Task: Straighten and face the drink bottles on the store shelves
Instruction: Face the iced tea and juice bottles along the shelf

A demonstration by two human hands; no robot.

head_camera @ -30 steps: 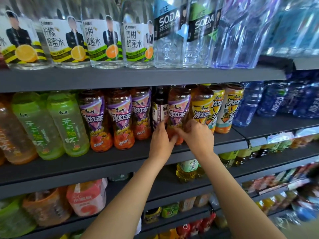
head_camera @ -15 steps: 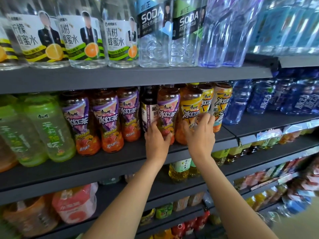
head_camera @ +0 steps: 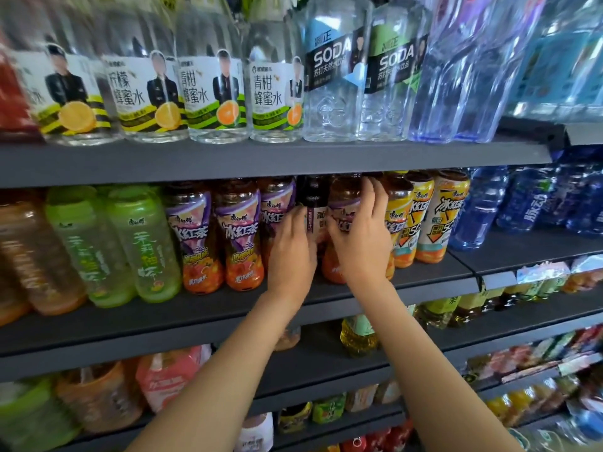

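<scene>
Both hands hold one tea bottle [head_camera: 342,203] on the shelf [head_camera: 195,308] — left hand [head_camera: 290,252], right hand [head_camera: 362,243] — brown drink, purple label.

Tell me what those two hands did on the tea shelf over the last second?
The right hand left the bottle's base, touched the yellow-label tea, and now grips the purple-label tea high up. The left hand slid up beside the dark bottle. The other bottles stayed in their rows.
</scene>
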